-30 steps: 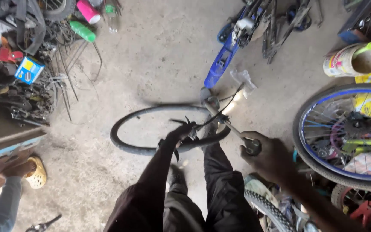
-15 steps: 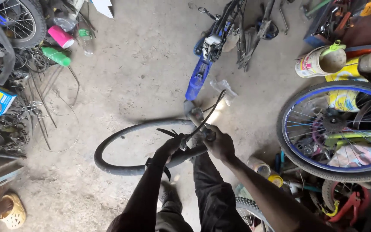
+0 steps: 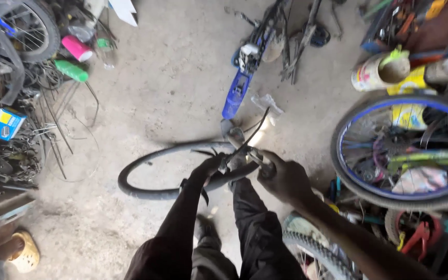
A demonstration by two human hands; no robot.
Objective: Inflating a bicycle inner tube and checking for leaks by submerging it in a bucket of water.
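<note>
Left hand (image 3: 208,168): grip closed round a black inner tube (image 3: 146,189), near its valve end; right hand (image 3: 283,179): grip closed on a small metal tool (image 3: 255,157) set against the same spot; tube loops left, low over the concrete floor (image 3: 172,88), ahead of the person's knees; blue-rimmed bicycle wheel (image 3: 405,150) at right; blue bicycle frame (image 3: 239,91) beyond; green bottle (image 3: 71,70) upper left.

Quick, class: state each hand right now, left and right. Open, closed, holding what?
Left hand: closed on the black tube.
Right hand: closed on a small metal tool at the tube.
</note>
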